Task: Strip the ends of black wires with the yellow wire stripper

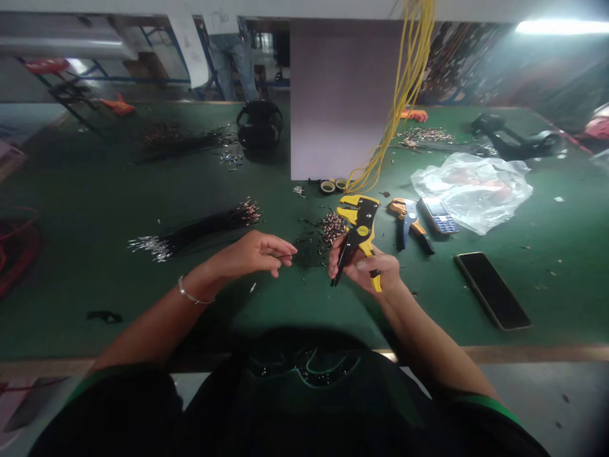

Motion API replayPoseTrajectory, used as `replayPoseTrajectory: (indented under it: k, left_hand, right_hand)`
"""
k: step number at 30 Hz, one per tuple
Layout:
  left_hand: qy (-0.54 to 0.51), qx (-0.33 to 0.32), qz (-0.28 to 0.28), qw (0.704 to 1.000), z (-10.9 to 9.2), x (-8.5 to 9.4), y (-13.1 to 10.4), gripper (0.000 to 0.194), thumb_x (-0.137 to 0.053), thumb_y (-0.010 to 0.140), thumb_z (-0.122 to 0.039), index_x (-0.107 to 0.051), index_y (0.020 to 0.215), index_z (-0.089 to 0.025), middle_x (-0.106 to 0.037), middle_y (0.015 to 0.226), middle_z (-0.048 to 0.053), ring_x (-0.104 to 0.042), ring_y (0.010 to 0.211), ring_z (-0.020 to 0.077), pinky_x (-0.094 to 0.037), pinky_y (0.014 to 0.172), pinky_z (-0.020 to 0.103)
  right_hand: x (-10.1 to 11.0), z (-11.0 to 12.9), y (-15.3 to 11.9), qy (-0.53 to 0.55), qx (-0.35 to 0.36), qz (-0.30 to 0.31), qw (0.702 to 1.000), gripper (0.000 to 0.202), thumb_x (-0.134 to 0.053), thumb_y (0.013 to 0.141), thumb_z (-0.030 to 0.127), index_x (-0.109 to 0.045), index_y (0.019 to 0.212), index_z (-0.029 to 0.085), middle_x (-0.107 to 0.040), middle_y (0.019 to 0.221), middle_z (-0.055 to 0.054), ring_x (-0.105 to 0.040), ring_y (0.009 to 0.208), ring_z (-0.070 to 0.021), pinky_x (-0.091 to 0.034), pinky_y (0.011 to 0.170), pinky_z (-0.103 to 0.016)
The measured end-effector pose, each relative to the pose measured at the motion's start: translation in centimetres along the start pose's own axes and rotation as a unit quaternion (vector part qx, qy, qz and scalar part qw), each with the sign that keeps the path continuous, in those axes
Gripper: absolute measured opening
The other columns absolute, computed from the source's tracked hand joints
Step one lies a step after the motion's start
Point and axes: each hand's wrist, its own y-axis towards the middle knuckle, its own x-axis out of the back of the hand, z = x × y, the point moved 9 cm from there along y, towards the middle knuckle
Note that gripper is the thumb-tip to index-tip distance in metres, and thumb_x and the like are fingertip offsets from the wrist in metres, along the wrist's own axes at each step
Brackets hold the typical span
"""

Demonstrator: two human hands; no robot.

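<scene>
My right hand (368, 266) is wrapped round the handles of a yellow and black wire stripper (362, 231), whose jaws point up and away from me. To its left, my left hand (261, 252) has thumb and fingertips closed together; a thin dark thing seems to show at the tips, too small to make out. Between the hands lie scattered small dark clippings (309, 241). A heap of short copper-ended wire pieces (333, 227) sits just behind the stripper. Beyond my left hand rests a bundle of black wires (204, 228), with silvery ends at left and copper ends at right.
Right of the stripper lie an orange and dark wire stripper (410, 225), a keypad phone (438, 216), a smartphone (493, 291) and a clear plastic bag (476, 190). Yellow wires (404, 108) hang beside an upright panel (342, 95). Tape rolls (328, 186) lie below it.
</scene>
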Motion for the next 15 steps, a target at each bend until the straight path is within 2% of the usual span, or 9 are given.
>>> replayPoseTrajectory:
  k: [2,4,6,8,9,10,12,15]
  left_hand:
    - [0.068,0.009,0.030,0.997,-0.7,-0.5,0.0,0.048,-0.062,0.066,-0.009,-0.067,0.113,-0.016,-0.069,0.113,0.012,-0.066,0.099,0.0206,-0.052,0.082,0.034]
    - [0.110,-0.013,0.066,0.992,-1.8,-1.8,0.2,0.053,-0.064,0.066,-0.010,-0.064,0.119,-0.018,-0.069,0.116,0.010,-0.063,0.105,0.0200,-0.049,0.089,0.032]
    - [0.116,-0.029,0.090,0.989,-2.4,-3.6,0.6,0.047,-0.067,0.070,-0.016,-0.065,0.117,-0.017,-0.069,0.115,0.010,-0.063,0.103,0.0199,-0.048,0.087,0.030]
    - [0.106,-0.034,0.087,0.990,-2.1,-5.1,1.2,0.030,-0.065,0.074,-0.022,-0.070,0.103,-0.015,-0.072,0.100,0.008,-0.066,0.088,0.0169,-0.049,0.076,0.027]
    - [0.079,-0.010,0.112,0.991,-1.3,-6.2,1.4,0.022,-0.061,0.078,-0.023,-0.071,0.095,-0.014,-0.073,0.089,0.007,-0.065,0.076,0.0146,-0.049,0.069,0.025]
    - [0.037,0.025,0.111,0.993,-0.4,-6.7,1.6,0.021,-0.057,0.080,-0.025,-0.071,0.090,-0.012,-0.072,0.075,0.006,-0.062,0.064,0.0123,-0.047,0.061,0.023]
    - [-0.002,0.070,0.059,0.996,0.9,-6.1,1.8,0.020,-0.059,0.080,-0.027,-0.071,0.082,-0.012,-0.064,0.055,0.001,-0.048,0.044,0.0081,-0.037,0.045,0.020]
    - [0.072,0.047,-0.053,0.995,-0.2,-2.9,1.3,0.017,-0.061,0.077,-0.024,-0.069,0.066,-0.013,-0.056,0.046,-0.002,-0.040,0.041,0.0060,-0.030,0.043,0.019]
  right_hand:
    - [-0.4,0.0,-0.1,0.007,-0.004,0.008,1.000,0.044,-0.060,0.055,0.022,-0.061,0.099,0.017,-0.067,0.083,-0.008,-0.063,0.073,-0.0246,-0.051,0.070,-0.046]
    - [-0.8,0.0,-0.1,0.014,-0.008,0.015,1.000,0.044,-0.061,0.054,0.021,-0.061,0.098,0.016,-0.068,0.083,-0.008,-0.063,0.073,-0.0249,-0.051,0.070,-0.045]
    - [-1.3,0.0,-0.2,0.019,-0.009,0.027,0.999,0.044,-0.062,0.054,0.020,-0.061,0.098,0.016,-0.069,0.083,-0.008,-0.064,0.074,-0.0252,-0.052,0.069,-0.044]
    - [-1.7,0.1,-0.2,0.024,-0.004,0.044,0.999,0.044,-0.062,0.054,0.019,-0.061,0.098,0.015,-0.070,0.083,-0.008,-0.065,0.073,-0.0250,-0.052,0.070,-0.043]
    - [-1.9,0.2,-0.3,0.027,0.000,0.054,0.998,0.044,-0.062,0.055,0.018,-0.061,0.098,0.015,-0.071,0.084,-0.008,-0.066,0.073,-0.0248,-0.052,0.070,-0.043]
    - [-2.1,0.3,-0.3,0.028,0.004,0.064,0.998,0.044,-0.062,0.056,0.018,-0.061,0.099,0.014,-0.071,0.084,-0.008,-0.066,0.072,-0.0247,-0.052,0.070,-0.043]
    - [-2.3,0.5,-0.4,0.026,0.015,0.076,0.997,0.044,-0.063,0.058,0.018,-0.061,0.101,0.014,-0.071,0.086,-0.008,-0.066,0.073,-0.0247,-0.052,0.071,-0.043]
    - [-2.3,0.6,-0.5,0.012,0.023,0.085,0.996,0.047,-0.067,0.060,0.019,-0.060,0.105,0.013,-0.070,0.090,-0.010,-0.066,0.073,-0.0245,-0.051,0.070,-0.043]
